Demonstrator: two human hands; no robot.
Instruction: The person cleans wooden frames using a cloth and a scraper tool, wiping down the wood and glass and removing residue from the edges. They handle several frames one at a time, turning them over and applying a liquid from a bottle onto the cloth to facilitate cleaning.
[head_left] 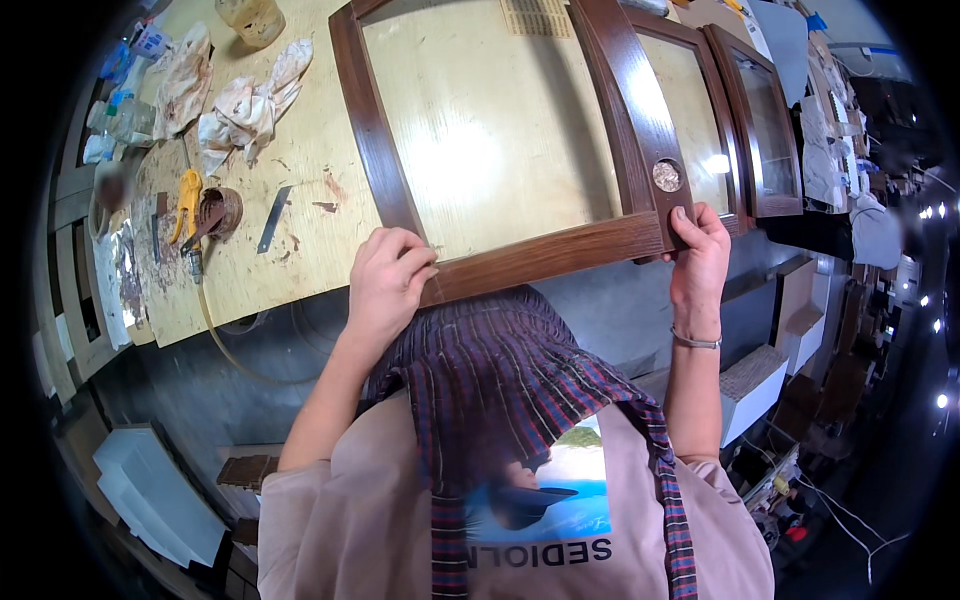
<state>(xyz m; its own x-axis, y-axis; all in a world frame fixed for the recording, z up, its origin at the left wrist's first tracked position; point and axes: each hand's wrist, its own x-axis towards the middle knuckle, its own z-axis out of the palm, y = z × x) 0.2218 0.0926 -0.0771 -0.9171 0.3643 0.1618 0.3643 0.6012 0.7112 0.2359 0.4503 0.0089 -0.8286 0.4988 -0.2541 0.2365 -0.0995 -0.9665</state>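
A dark brown wooden cabinet door frame [548, 256] lies on the pale plywood tabletop, its near rail at the table's front edge. My left hand [388, 278] rests at the near left corner of the frame, fingers bent and pressed together. Whatever may be between those fingertips is hidden. At the near right corner, my right hand [698, 252] grips the frame, thumb on top and fingers underneath. Just beyond that thumb is a round recess [667, 177] in the right stile.
More brown frames [768, 125] lie to the right. On the plywood table [300, 215] at left are a yellow-handled air gun [188, 205], a round brown-stained container [222, 210], a thin metal blade [274, 219], stained rags [255, 105] and a jar [252, 22]. A hose [222, 340] hangs off the edge.
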